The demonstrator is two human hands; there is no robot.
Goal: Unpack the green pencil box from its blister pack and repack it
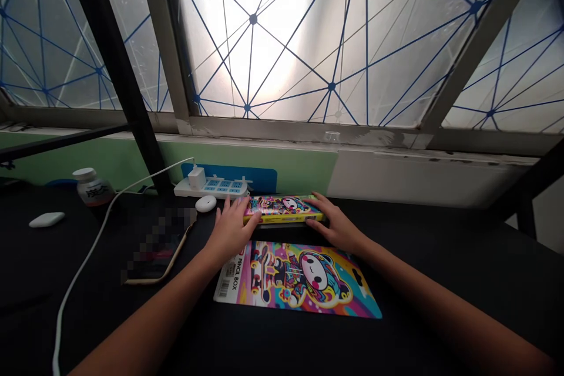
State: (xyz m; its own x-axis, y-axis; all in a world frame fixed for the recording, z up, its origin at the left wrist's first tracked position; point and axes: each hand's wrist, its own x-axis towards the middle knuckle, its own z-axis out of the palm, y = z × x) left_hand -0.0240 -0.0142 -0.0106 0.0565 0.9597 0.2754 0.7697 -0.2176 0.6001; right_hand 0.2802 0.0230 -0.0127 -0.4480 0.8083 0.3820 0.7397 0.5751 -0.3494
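Observation:
A bright, colourful pencil box point(284, 207) with a yellow front side and a cartoon figure on top lies on the black table near the wall. My left hand point(232, 224) grips its left end, thumb at the front edge and fingers over the top. At the right end, my right hand point(337, 224) holds it between thumb and fingers. Closer to me lies a flat printed card point(299, 279) marked "PENCIL BOX", with a similar cartoon figure, a barcode and a hang hole. Neither hand touches the card.
Behind my left hand sits a white power strip point(211, 188) with a plugged-in charger point(196, 177); its white cable point(86, 270) runs down the left side. A round white object point(205, 204), a pixelated item with a tan edge point(176, 255), a bottle point(94, 188) and a white mouse-like object point(46, 220) stand left.

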